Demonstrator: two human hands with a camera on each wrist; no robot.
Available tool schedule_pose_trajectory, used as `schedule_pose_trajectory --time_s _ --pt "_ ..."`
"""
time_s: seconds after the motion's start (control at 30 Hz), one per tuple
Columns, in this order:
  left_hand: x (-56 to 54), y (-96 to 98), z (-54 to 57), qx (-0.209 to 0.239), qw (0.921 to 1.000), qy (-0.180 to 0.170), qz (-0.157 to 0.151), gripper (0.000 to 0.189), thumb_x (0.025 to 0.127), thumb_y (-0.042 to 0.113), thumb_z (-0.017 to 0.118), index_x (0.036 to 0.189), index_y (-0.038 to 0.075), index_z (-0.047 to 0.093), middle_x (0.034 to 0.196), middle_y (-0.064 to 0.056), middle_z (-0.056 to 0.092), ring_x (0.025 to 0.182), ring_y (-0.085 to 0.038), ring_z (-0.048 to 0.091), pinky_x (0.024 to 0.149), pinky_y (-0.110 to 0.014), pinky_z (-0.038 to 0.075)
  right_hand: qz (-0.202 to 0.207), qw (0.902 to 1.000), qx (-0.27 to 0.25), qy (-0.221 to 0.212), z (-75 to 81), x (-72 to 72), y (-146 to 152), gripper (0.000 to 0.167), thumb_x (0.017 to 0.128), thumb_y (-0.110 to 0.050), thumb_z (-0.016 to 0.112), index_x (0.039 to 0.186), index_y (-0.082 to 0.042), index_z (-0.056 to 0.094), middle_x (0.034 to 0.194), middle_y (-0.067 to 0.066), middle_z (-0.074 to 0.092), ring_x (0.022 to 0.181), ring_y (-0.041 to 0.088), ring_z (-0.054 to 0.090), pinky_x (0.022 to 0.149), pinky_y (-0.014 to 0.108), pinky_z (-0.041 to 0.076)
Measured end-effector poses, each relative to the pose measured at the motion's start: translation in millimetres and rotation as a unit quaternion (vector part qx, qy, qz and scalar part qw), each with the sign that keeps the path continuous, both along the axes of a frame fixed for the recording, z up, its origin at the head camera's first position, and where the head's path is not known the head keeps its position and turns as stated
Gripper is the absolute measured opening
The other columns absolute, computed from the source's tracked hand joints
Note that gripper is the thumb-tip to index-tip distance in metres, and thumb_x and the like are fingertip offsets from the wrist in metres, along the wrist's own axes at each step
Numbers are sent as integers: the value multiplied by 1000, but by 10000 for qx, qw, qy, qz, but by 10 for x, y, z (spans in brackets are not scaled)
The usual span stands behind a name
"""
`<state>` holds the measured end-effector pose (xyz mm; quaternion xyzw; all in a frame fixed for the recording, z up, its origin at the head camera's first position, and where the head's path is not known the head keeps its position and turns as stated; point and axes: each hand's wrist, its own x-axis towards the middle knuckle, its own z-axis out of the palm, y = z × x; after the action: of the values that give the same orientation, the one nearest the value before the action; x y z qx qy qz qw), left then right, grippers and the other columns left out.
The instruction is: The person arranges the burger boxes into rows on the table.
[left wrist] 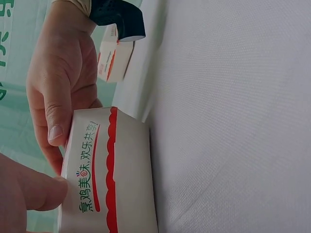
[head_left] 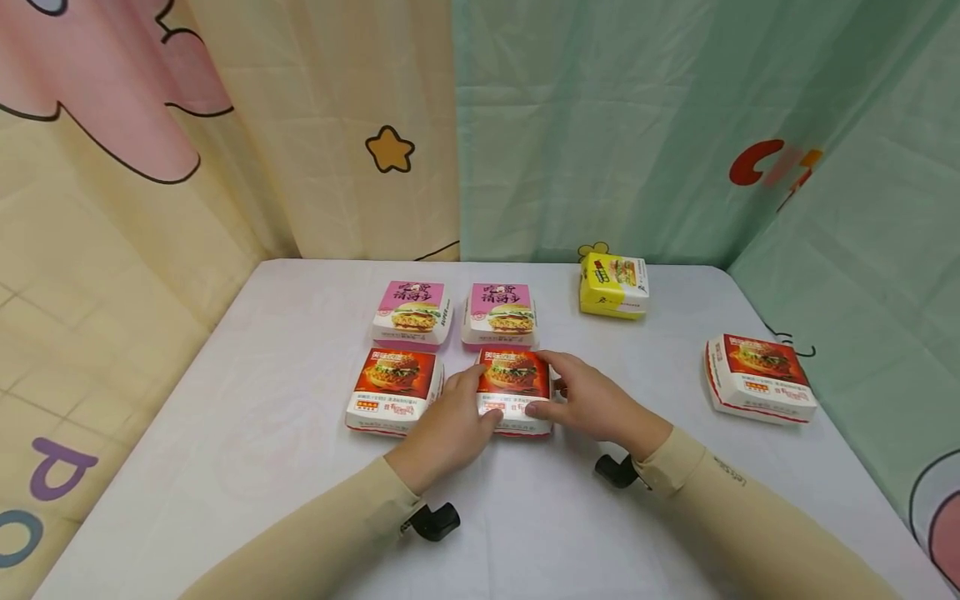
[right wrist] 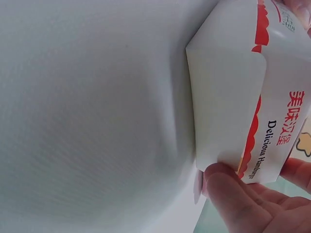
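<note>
- My left hand (head_left: 453, 429) and my right hand (head_left: 596, 404) pinch one red-topped "Delicious Hamburger" box (head_left: 513, 379) from its two sides, each thumb at the front edge and the other fingers farther back along the sides.
- The box lies directly between my palms, straight ahead of me; neither hand is clearly nearer. Its top looks squarish, so I cannot name a long axis, but its printed front edge runs crosswise, facing me.
- It looks level on the white table (head_left: 262, 500); whether its whole base is down I cannot tell.
- Right behind it sits the right-hand pink-topped burger box (head_left: 500, 312); whether they touch is unclear.
- To its left, across a narrow gap that my left hand fills, is a matching red-topped box (head_left: 396, 379), with the left-hand pink-topped burger box (head_left: 411, 312) behind that.
- Off to my right, well apart, are a yellow burger box (head_left: 613, 286) near the back edge and another red-topped box (head_left: 761, 379), turned askew.
</note>
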<state>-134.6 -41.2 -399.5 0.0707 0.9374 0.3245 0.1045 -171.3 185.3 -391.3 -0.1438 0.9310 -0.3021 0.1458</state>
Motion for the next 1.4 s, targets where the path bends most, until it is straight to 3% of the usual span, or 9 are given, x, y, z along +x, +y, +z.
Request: schedule_pose_trajectory --time_s 0.57,1.13,1.4 --pt "15 -2 22 2 10000 24 -14 77 102 37 69 163 7 33 162 -21 42 140 -36 55 117 -57 45 -18 9996 -241 -169 -57 -38 15 95 89 -46 84 164 -13 35 163 15 46 129 38 63 106 52 56" --pt "35 0 22 -150 9999 60 50 77 102 37 68 162 5 34 161 -22 43 140 -36 55 117 -56 46 56 9997 -203 -98 -82 -35 5 95 90 -46 83 165 -15 34 163 13 47 120 30 65 104 49 58" --pt "44 -4 11 -208 9997 22 103 77 102 37 68 163 5 32 161 -21 42 143 -35 53 118 -56 45 127 9996 -218 -103 -97 -47 -16 94 90 -44 83 165 -15 35 148 12 61 97 21 62 83 34 58"
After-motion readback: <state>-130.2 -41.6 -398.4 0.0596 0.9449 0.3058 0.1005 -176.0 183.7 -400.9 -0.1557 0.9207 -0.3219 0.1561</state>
